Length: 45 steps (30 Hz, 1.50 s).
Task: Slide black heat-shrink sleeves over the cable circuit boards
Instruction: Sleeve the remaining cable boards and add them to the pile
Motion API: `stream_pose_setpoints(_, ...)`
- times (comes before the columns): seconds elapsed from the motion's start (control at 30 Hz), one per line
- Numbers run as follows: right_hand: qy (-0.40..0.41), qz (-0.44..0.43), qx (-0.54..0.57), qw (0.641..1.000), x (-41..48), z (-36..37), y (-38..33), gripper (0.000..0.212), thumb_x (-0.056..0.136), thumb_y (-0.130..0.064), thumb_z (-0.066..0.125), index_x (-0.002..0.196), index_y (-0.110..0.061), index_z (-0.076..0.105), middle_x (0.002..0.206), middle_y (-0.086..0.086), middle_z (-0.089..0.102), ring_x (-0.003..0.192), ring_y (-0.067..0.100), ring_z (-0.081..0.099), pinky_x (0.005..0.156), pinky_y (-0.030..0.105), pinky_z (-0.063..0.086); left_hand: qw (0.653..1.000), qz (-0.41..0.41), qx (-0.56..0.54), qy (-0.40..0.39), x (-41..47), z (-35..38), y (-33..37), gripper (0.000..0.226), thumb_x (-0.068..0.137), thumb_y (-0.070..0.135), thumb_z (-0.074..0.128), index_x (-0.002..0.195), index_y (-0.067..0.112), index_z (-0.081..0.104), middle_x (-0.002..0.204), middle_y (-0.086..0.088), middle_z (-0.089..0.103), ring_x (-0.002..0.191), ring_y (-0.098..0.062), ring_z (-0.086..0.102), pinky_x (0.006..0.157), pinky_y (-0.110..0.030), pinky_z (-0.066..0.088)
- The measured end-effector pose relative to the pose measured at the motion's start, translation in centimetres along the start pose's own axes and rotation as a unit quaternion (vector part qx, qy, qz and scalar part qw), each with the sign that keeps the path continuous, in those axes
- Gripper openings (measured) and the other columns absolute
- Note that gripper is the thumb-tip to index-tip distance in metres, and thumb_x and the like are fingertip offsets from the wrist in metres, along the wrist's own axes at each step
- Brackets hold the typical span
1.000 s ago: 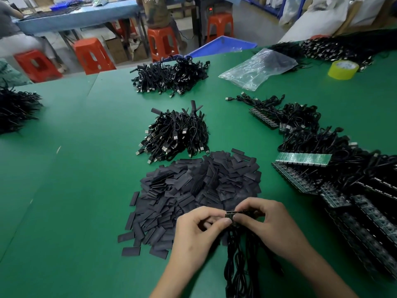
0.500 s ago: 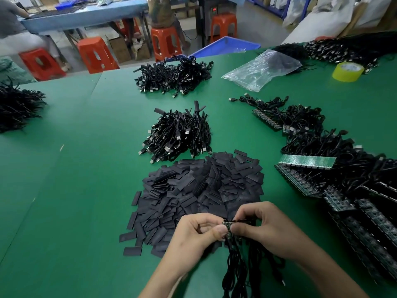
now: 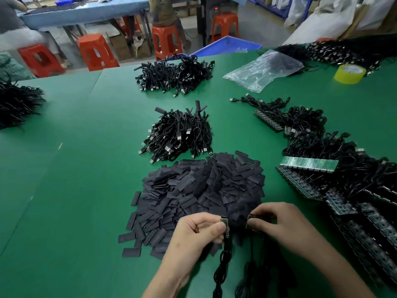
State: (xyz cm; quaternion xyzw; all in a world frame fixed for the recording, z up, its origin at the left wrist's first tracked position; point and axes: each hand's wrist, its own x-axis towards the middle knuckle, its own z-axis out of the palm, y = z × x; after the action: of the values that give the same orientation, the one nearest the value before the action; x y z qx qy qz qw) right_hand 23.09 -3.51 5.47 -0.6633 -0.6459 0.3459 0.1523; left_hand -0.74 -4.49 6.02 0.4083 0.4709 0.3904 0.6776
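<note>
My left hand (image 3: 198, 232) pinches one small green circuit board (image 3: 224, 222) whose black cable hangs down below it. A short gap to the right, my right hand (image 3: 277, 222) pinches the rest of the joined board strip (image 3: 250, 220), with several cables (image 3: 255, 274) dangling under it. Both hands hover over the near edge of a big pile of flat black heat-shrink sleeves (image 3: 204, 190) on the green table (image 3: 75, 201).
Sleeved cables lie in a heap (image 3: 180, 134) behind the sleeve pile, and another heap (image 3: 174, 75) lies farther back. Rows of cables with bare board strips (image 3: 309, 164) fill the right side. A clear plastic bag (image 3: 264, 69) and yellow tape roll (image 3: 349, 73) sit at the back right.
The hands held one board strip together before; now they have drawn apart, with a single board and its cable in my left hand and the remaining strip in my right.
</note>
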Motion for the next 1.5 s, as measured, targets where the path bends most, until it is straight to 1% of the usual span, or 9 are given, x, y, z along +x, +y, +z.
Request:
stream_pose_setpoints(0.07, 0.058, -0.052, -0.091, 0.993, -0.4, 0.2, -1.1, 0.035, 0.088, -0.066, 0.059, 0.112, -0.043, 0.068, 0.114, -0.030, 0.061, 0.109, -0.008, 0.054, 0.099, 0.025, 0.044, 0.998, 0.051, 0.024, 0.027, -0.1, 0.3, 0.6, 0.018, 0.071, 0.019, 0.081, 0.084, 0.006, 0.080, 0.066, -0.011, 0.069, 0.058, -0.009, 0.060, 0.060, -0.017, 0.049)
stream_pose_setpoints(0.13, 0.036, -0.136, 0.041, 0.989, -1.1, 1.3, -2.9, 0.045, 0.092, -0.071, 0.046, 0.113, -0.039, 0.070, 0.114, -0.026, 0.063, 0.112, -0.004, 0.057, 0.099, 0.024, 0.045, 0.992, 0.106, 0.047, 0.057, 0.1, 0.6, 1.1, 0.006, 0.076, 0.013, 0.081, 0.080, 0.009, 0.080, 0.059, -0.005, 0.062, 0.054, -0.004, 0.054, 0.057, -0.013, 0.045)
stream_pose_setpoints(0.33, 0.002, -0.124, 0.346, 0.930, -2.1, 4.5, -6.3, 0.032, 0.100, -0.049, 0.054, 0.085, -0.024, 0.068, 0.077, 0.010, 0.070, 0.070, 0.038, 0.064, 0.070, 0.051, 0.052, 0.945, 0.236, 0.207, 0.090, 1.4, -1.2, 2.1, 0.006, 0.082, 0.030, 0.076, 0.086, 0.033, 0.080, 0.092, 0.009, 0.076, 0.086, -0.006, 0.070, 0.077, -0.017, 0.051)
stream_pose_setpoints(0.5, -0.022, -0.093, 0.415, 0.905, -1.6, 3.4, -6.2, 0.036, 0.100, -0.038, 0.049, 0.078, -0.009, 0.050, 0.064, 0.003, 0.049, 0.049, 0.021, 0.051, 0.056, 0.030, 0.044, 0.770, 0.192, 0.565, 0.226, 3.9, -5.4, 0.1, 0.021, 0.092, 0.041, 0.071, 0.108, 0.030, 0.078, 0.102, 0.018, 0.070, 0.101, -0.008, 0.063, 0.083, -0.028, 0.052)
stream_pose_setpoints(0.7, -0.044, -0.046, 0.411, 0.909, -1.2, 3.1, -6.4, 0.039, 0.096, -0.038, 0.050, 0.070, -0.011, 0.041, 0.061, 0.000, 0.030, 0.042, 0.013, 0.028, 0.049, 0.037, 0.025, 0.741, 0.166, 0.603, 0.247, 5.9, -6.5, -0.8, 0.021, 0.088, 0.040, 0.076, 0.105, 0.028, 0.079, 0.095, 0.013, 0.066, 0.096, -0.013, 0.061, 0.073, -0.031, 0.051)
stream_pose_setpoints(0.9, -0.057, -0.040, 0.369, 0.927, -1.0, 3.2, -6.1, 0.035, 0.094, -0.042, 0.051, 0.067, -0.020, 0.047, 0.063, 0.006, 0.029, 0.041, 0.016, 0.031, 0.045, 0.029, 0.031, 0.752, 0.107, 0.616, 0.208, 7.0, -7.1, 0.1, 0.021, 0.086, 0.045, 0.076, 0.103, 0.032, 0.077, 0.098, 0.012, 0.063, 0.098, -0.014, 0.060, 0.079, -0.034, 0.053)
stream_pose_setpoints(1.07, -0.076, -0.028, 0.365, 0.927, -0.8, 3.1, -6.0, 0.037, 0.094, -0.044, 0.050, 0.069, -0.019, 0.058, 0.057, 0.002, 0.030, 0.037, 0.019, 0.040, 0.044, 0.025, 0.032, 0.757, 0.166, 0.596, 0.213, 5.7, -7.2, 0.8, 0.017, 0.084, 0.040, 0.079, 0.098, 0.030, 0.078, 0.094, 0.017, 0.069, 0.090, -0.007, 0.064, 0.076, -0.028, 0.053)
stream_pose_setpoints(1.37, -0.047, -0.040, 0.271, 0.961, -0.9, 2.4, -6.2, 0.036, 0.104, -0.043, 0.048, 0.083, -0.027, 0.072, 0.050, -0.003, 0.043, 0.044, 0.016, 0.045, 0.052, 0.028, 0.036, 0.845, 0.324, 0.406, 0.127, 1.8, -4.4, -0.4, 0.024, 0.087, 0.025, 0.075, 0.111, 0.024, 0.079, 0.100, 0.022, 0.072, 0.092, 0.003, 0.069, 0.082, -0.010, 0.049)
stream_pose_setpoints(1.5, -0.017, -0.046, 0.260, 0.964, -1.0, 2.3, -6.4, 0.027, 0.102, -0.041, 0.056, 0.086, -0.025, 0.072, 0.054, -0.010, 0.047, 0.050, 0.009, 0.045, 0.053, 0.027, 0.036, 0.918, 0.251, 0.292, 0.094, 0.9, -3.3, -0.2, 0.024, 0.085, 0.021, 0.078, 0.105, 0.035, 0.080, 0.092, 0.014, 0.077, 0.083, -0.004, 0.073, 0.078, -0.018, 0.054)
